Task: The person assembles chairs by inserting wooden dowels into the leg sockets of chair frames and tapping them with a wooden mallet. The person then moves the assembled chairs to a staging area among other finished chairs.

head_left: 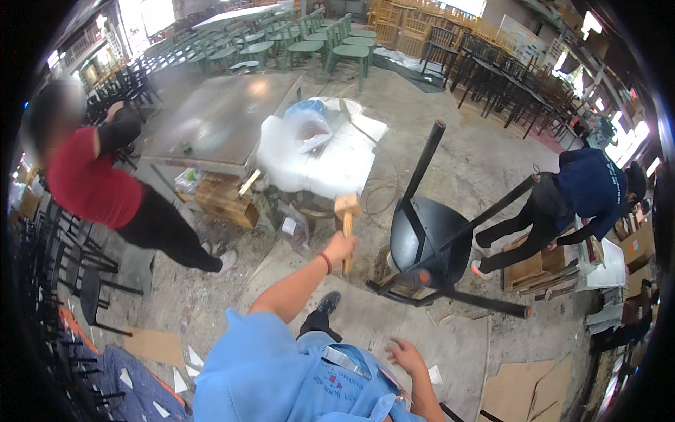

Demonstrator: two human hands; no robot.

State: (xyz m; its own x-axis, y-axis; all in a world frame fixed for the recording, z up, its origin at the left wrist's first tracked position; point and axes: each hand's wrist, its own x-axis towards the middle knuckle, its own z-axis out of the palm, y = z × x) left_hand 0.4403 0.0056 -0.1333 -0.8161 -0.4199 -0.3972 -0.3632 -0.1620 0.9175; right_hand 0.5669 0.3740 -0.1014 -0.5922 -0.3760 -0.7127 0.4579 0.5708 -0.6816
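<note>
I am looking down on my own body; I am wearing a light blue short-sleeved shirt (260, 373), loose and creased, carrying a small red and white patch on the chest; a thin red band (325, 261) is circling my left wrist; dark trousers and a black shoe (328, 303) are showing below; both forearms are bare.

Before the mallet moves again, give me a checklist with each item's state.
1. Grip on the mallet: left hand closed round the handle, head raised. Ok.
2. Right hand away from the chair: low by the body, holding nothing. Ok.
3. Chair steady: lying overturned, legs in the air, nobody holding it. Not ok.
4. Person in dark blue clear: bent over right beside the chair legs. Not ok.
5. Person in red clear: well off to the left. Ok.
6. Footing: cardboard scraps on the floor. Cannot tell.
</note>
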